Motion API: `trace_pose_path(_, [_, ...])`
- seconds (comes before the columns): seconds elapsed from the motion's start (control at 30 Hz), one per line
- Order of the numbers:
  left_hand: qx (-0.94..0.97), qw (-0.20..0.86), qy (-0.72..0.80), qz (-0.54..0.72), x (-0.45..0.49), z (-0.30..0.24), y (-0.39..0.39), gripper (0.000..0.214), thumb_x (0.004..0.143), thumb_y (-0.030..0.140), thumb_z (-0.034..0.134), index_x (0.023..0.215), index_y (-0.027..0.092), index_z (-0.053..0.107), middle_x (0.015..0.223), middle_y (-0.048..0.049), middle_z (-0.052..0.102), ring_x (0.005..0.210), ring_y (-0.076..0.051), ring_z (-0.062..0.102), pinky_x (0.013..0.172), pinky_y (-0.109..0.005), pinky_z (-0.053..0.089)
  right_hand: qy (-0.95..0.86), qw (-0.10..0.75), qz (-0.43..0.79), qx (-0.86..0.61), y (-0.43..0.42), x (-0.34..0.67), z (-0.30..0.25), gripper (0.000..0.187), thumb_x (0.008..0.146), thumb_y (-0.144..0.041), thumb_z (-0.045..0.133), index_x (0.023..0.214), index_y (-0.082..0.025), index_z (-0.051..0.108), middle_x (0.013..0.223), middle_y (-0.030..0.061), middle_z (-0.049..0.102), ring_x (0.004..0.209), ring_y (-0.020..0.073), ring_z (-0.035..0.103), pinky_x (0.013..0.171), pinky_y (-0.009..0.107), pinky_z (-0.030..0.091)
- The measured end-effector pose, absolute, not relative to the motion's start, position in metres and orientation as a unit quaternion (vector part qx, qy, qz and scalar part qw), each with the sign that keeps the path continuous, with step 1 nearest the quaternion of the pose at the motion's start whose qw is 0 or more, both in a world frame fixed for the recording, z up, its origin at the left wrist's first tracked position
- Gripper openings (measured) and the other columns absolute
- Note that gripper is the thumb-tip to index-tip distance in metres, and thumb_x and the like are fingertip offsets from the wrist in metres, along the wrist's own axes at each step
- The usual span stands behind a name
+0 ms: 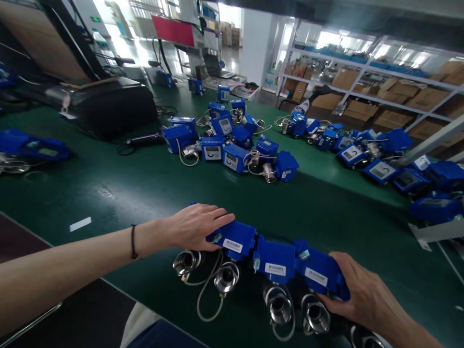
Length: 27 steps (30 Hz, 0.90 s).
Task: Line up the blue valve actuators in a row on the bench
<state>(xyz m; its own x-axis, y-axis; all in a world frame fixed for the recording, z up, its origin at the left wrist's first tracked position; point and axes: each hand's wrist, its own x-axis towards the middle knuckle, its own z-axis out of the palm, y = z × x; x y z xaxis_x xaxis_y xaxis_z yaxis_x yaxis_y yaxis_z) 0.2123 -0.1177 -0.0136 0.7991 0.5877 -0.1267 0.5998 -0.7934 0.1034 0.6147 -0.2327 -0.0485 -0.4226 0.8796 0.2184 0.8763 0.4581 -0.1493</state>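
A row of blue valve units [274, 259] with white barcode labels lies along the near edge of the green table [119, 188]. Shiny steel pipe fittings [278, 305] hang from them towards me, with grey cables looped between. My left hand [195, 225] lies flat, fingers together, on the leftmost unit [235, 240]. My right hand [362, 295] grips the rightmost unit [319, 273] from the side, thumb on top. A black band is on my left wrist.
Many more blue units [232, 140] lie heaped at mid-table and along the right [384, 164]. A black machine [112, 104] stands at the back left. Shelves with cardboard boxes [395, 92] fill the right background. A white label [80, 224] lies on the table.
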Motion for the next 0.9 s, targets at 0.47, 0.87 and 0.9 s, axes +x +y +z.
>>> trace_pose_path(0.47, [0.918, 0.09, 0.386, -0.003, 0.186, -0.013, -0.132, 0.071, 0.078, 0.055, 0.056, 0.139, 0.028, 0.033, 0.146, -0.0092, 0.034, 0.124, -0.03, 0.044, 0.099, -0.047, 0.04, -0.839, 0.091, 0.042, -0.535, -0.221, 0.582, -0.042, 0.063, 0.07, -0.053, 0.067, 0.119, -0.019, 0.046, 0.108, 0.0152, 0.064, 0.093, 0.0316, 0.066, 0.073, 0.045, 0.058])
trace_pose_path(0.87, [0.948, 0.098, 0.301, 0.047, 0.287, -0.023, -0.153, 0.066, 0.078, 0.051, 0.06, 0.13, 0.016, 0.043, 0.123, -0.0124, 0.054, 0.115, -0.031, 0.048, 0.103, -0.05, 0.034, -0.843, 0.065, 0.007, -0.535, -0.231, 0.597, -0.042, 0.064, 0.073, -0.049, 0.064, 0.124, -0.02, 0.038, 0.11, 0.0147, 0.063, 0.094, 0.0288, 0.066, 0.076, 0.043, 0.057])
trace_pose_path(0.9, [0.947, 0.098, 0.302, 0.04, 0.287, -0.022, -0.149, 0.064, 0.079, 0.047, 0.061, 0.131, 0.017, 0.041, 0.125, -0.0122, 0.053, 0.112, -0.03, 0.05, 0.098, -0.048, 0.039, -0.847, 0.064, 0.006, -0.528, -0.232, 0.6, -0.043, 0.064, 0.073, -0.047, 0.064, 0.124, -0.019, 0.037, 0.11, 0.015, 0.063, 0.093, 0.0288, 0.066, 0.075, 0.043, 0.057])
